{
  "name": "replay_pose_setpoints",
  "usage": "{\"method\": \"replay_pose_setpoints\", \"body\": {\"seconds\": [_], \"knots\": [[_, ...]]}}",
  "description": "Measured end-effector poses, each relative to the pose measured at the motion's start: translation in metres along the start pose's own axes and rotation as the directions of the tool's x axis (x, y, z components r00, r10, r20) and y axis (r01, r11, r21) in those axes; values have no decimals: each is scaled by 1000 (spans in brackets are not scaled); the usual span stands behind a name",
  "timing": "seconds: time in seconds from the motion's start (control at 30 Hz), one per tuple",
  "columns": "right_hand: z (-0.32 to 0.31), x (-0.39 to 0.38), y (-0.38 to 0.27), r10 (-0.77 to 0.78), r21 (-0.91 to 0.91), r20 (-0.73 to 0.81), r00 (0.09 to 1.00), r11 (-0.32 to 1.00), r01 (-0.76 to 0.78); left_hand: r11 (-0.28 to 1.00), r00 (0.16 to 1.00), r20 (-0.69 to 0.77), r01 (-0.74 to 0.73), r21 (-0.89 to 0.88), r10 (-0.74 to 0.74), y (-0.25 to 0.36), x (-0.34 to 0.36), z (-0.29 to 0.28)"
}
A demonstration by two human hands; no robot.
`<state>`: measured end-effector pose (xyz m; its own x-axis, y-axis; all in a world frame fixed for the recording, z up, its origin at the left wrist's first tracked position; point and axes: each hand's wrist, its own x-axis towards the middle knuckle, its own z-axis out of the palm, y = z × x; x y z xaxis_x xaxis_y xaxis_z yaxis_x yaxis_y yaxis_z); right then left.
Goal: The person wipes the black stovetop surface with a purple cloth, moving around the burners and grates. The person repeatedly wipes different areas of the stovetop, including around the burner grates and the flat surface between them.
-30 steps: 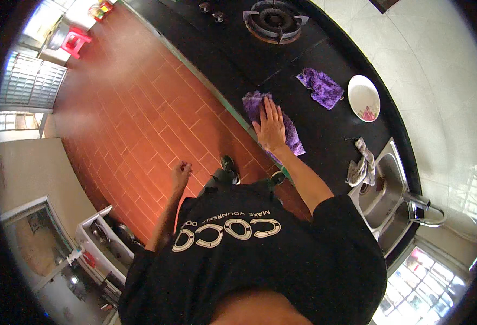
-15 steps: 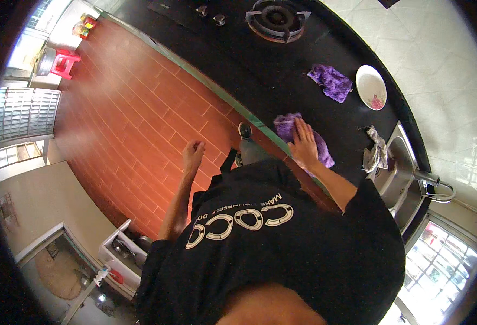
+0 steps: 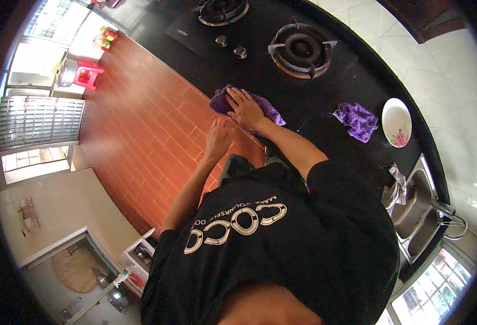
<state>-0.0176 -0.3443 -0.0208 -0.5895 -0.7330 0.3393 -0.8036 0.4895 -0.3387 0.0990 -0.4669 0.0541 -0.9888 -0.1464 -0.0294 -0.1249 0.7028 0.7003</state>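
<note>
My right hand [image 3: 245, 110] lies flat on a purple cloth [image 3: 270, 110], fingers spread, pressing it to the black countertop [image 3: 309, 100] near its front edge. Parts of the cloth stick out on both sides of the hand. My left hand [image 3: 218, 140] hangs just off that edge, below the right one, its fingers curled in with nothing visible in them. Farther right on the counter lies a second, crumpled purple cloth [image 3: 356, 122]. Beside it is a white bowl [image 3: 394, 116] with a pink flower pattern.
A gas burner [image 3: 302, 50] stands beyond my right hand, with another burner [image 3: 222, 12] and two knobs [image 3: 240, 52] to its left. At right, a greyish cloth [image 3: 394, 187] hangs by a steel sink [image 3: 410, 238] with a tap [image 3: 444, 210]. A red stool [image 3: 88, 76] stands far left on the tiled floor.
My right hand has slid the purple cloth leftward along the counter, away from the sink. My left hand has come up closer to the counter edge. The view has shifted left, showing more of the stove.
</note>
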Motion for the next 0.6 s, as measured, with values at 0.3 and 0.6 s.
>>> {"method": "replay_pose_setpoints", "body": {"seconds": [0.3, 0.6], "knots": [[-18, -19, -9, 68, 32, 7, 998, 997, -68, 963, 973, 132, -209, 168, 188, -36, 64, -14], [-77, -125, -46, 391, -64, 248, 886, 920, -388, 465, 422, 528, -883, 56, 737, -42, 114, 8]]}}
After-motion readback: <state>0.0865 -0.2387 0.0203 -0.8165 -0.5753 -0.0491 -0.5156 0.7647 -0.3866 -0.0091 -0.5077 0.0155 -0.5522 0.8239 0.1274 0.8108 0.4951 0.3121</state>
